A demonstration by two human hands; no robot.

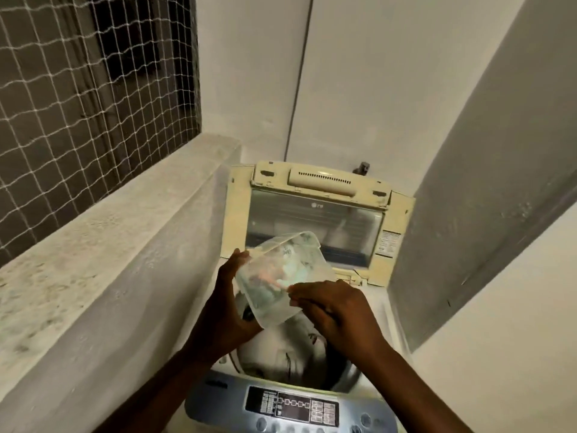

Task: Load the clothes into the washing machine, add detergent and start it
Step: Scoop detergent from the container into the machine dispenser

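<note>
A top-loading washing machine [387, 245] stands in the corner with its glass lid [315, 226] raised. Light grey clothes [281, 351] lie in the drum below my hands. I hold a clear plastic container [278, 276] tilted over the drum; something pale and partly orange shows inside it. My left hand [224, 310] grips the container's left side and bottom. My right hand [334, 310] rests with its fingertips at the container's lower right edge; whether it pinches the container or something from it is unclear. The control panel [290, 404] runs along the machine's near edge.
A rough concrete parapet [103, 245] runs along the left, close to the machine, with white netting [78, 89] above it. White walls close in behind and on the right. A dark pipe [296, 89] runs down the back wall, with a tap [362, 167] behind the machine.
</note>
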